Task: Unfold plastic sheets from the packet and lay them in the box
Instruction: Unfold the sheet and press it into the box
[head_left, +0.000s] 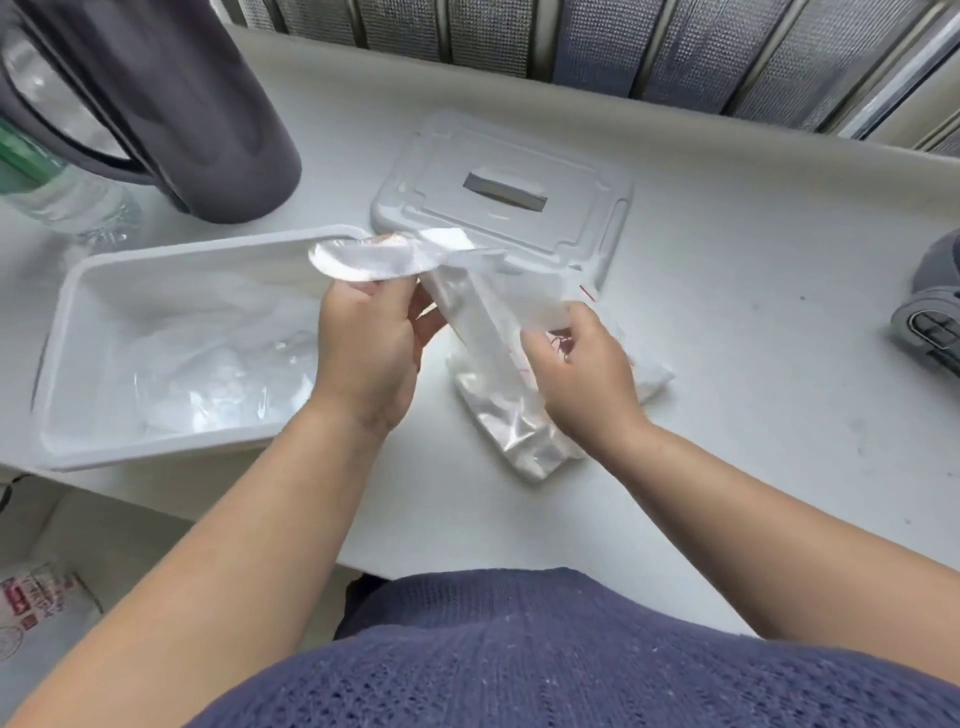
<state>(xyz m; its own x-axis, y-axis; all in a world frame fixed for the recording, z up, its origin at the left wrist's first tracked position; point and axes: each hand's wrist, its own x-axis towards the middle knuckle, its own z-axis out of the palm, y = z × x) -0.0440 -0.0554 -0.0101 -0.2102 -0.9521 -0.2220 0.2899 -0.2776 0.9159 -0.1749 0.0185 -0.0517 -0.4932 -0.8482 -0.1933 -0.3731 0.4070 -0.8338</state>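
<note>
Plastic sheet (462, 296): one folded piece is held in the air at the middle of the frame, stretched between both hands above the table (753, 322), not yet in the box.

Left hand (363, 353): fingers and thumb are pinched on the sheet's upper end, which fans out as a rounded fold over the box's right-hand rim. Judged purpose: to anchor one end so the folds can be drawn apart.

Right hand (576, 374): fingers are curled onto the sheet's lower end, directly over the packet. Whether packet film is also caught in that grip cannot be told; the plastic here is clear and blurred. Judged purpose: to pull against the left hand and open the piece.

Packet (524, 441): a clear bag lying flat on the table below the right hand, lower centre. It looks to hold more folded white stock; how much cannot be told. A red mark shows near its upper edge.

Box (67, 296): a shallow white tray at the left of the frame, touching nothing but the table. Loose, crumpled clear sheets (208, 364) already lie across its floor. The task is judged to be part done.

Lid (571, 171): white, slotted, lying flat at upper centre, behind the hands and just beside the box, presumably set aside to keep the box open for loading.

Other items: a dark jug (182, 104) and a clear bottle (67, 202) at upper left.
</note>
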